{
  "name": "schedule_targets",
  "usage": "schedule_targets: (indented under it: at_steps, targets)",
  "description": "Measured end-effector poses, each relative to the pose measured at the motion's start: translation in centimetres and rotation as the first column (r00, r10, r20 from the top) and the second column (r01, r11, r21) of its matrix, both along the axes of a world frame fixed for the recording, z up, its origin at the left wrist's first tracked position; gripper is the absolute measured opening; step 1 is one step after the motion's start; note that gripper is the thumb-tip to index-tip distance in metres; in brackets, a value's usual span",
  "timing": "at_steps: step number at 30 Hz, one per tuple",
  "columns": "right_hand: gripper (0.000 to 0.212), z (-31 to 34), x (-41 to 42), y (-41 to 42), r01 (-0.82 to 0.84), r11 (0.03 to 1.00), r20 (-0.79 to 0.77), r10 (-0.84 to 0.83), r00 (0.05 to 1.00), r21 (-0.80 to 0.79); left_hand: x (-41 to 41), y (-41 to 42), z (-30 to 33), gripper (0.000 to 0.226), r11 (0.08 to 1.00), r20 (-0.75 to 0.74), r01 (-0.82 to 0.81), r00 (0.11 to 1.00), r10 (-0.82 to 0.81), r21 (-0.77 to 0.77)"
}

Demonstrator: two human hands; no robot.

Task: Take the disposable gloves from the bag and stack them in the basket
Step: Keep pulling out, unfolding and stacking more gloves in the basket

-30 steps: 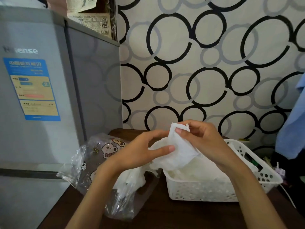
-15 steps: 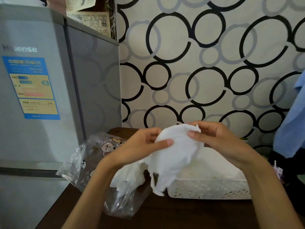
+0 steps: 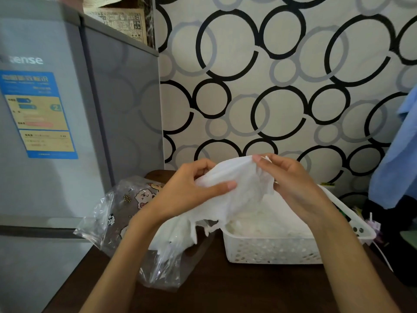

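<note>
Both hands raised above the table [image 3: 248,290], holding one white disposable glove [image 3: 243,190] stretched between them. Left hand [image 3: 187,190] grips the glove's left edge, thumb laid flat across the front of the film, fingers curled behind it. Right hand [image 3: 291,179] pinches the upper right edge between thumb and fingertips, fingers bent; a small bit of film pokes up above them. Glove hangs in loose folds, its ragged lower edge drooping over the gap between bag and basket, part of it over the basket's near left corner; whether it touches the rim there cannot be told. Bag [image 3: 126,213]: clear plastic, printed with small cartoon animals, lying crumpled on the table's left side under the left forearm, mouth toward the basket. More white gloves [image 3: 171,236] spill from its opening, just below the held one. Basket [image 3: 270,251]: white plastic, perforated walls, sits on the right half of the dark brown table, just beside the bag. Inside it a low pile of white gloves [image 3: 266,222], roughly level with the rim. Right forearm crosses over the basket's far right side. Grey refrigerator [image 3: 56,132] stands at left, close against the table edge, with a blue and yellow label [image 3: 38,114] on its door and printed paper [image 3: 121,23] on top. Wall [image 3: 270,75] behind is covered in black and grey ring-pattern paper. Blue cloth [image 3: 399,159] hangs at the far right edge.
</note>
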State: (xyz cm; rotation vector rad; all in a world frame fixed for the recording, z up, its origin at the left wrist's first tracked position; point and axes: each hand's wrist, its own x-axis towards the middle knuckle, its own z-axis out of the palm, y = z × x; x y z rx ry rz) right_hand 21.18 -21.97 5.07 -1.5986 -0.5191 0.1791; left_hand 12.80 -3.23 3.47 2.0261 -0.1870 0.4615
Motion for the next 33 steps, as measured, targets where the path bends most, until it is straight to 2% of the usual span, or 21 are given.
schedule_targets:
  at_steps: [3, 5, 9, 11, 14, 17, 21, 24, 26, 28, 30, 31, 33]
  targets:
    - [0.016, 0.2, 0.1, -0.1, -0.013, 0.999, -0.014, 0.013, 1.000, 0.033, 0.2, 0.3, -0.2, 0.069, 0.999, -0.031, 0.049, 0.998, -0.049, -0.008]
    - [0.015, 0.3, 0.0, 0.0, -0.015, 0.998, -0.040, 0.017, 0.999, 0.058, 0.3, 0.7, -0.3, 0.077, 0.998, -0.071, 0.054, 0.996, -0.055, -0.016]
    - [0.016, 0.4, -0.1, -0.4, 0.015, 1.000, 0.093, -0.012, 0.996, -0.028, 0.2, 1.3, -0.4, 0.051, 0.995, -0.066, -0.025, 0.997, 0.031, 0.100]
    - [0.011, 0.8, -0.1, -1.3, 0.014, 0.994, 0.146, 0.002, 0.989, -0.104, -0.1, 1.5, 0.0, 0.040, 0.992, -0.044, -0.076, 0.996, 0.080, 0.101]
    - [0.008, 1.3, 0.3, -3.0, 0.081, 0.979, 0.161, -0.051, 0.986, -0.188, -0.7, 1.9, 0.6, 0.035, 0.989, -0.018, -0.114, 0.993, 0.116, 0.090]
    - [0.009, 1.4, 0.9, -4.1, 0.159, 0.981, 0.152, -0.141, 0.978, -0.108, -1.0, 2.2, 0.9, 0.037, 0.993, -0.020, -0.106, 0.994, 0.107, 0.059]
    - [0.011, 1.4, 1.0, -3.9, 0.082, 0.993, 0.067, -0.088, 0.994, 0.087, -0.8, 2.0, 0.9, 0.021, 0.996, -0.022, -0.036, 0.999, 0.034, -0.081]
    - [0.009, 1.1, 1.2, -2.9, 0.083, 0.949, -0.078, -0.062, 0.995, 0.303, -0.1, 1.3, 0.7, 0.017, 0.976, -0.004, -0.086, 0.996, 0.087, -0.199]
    - [0.012, 0.7, 1.5, -2.0, 0.200, 0.924, -0.097, -0.178, 0.979, 0.327, 0.6, 0.7, 0.3, 0.021, 0.955, -0.001, -0.175, 0.984, 0.180, -0.240]
    - [0.015, 0.3, 1.4, -1.2, 0.356, 0.889, 0.049, -0.385, 0.922, 0.287, 1.4, -0.2, -0.3, 0.023, 0.911, -0.024, -0.272, 0.960, 0.278, -0.311]
    - [0.013, 0.0, 0.9, -0.3, 0.462, 0.845, 0.307, -0.531, 0.790, 0.270, 2.0, -1.3, -0.7, 0.024, 0.839, -0.079, -0.342, 0.936, 0.342, -0.423]
    - [0.010, -0.1, 0.5, 0.1, 0.485, 0.831, 0.418, -0.556, 0.719, 0.272, 2.3, -2.0, -0.8, 0.023, 0.800, -0.111, -0.367, 0.926, 0.360, -0.475]
    - [0.007, -0.4, -0.2, 0.8, 0.486, 0.835, 0.554, -0.540, 0.634, 0.258, 2.5, -2.8, -1.3, 0.022, 0.732, -0.153, -0.433, 0.895, 0.419, -0.527]
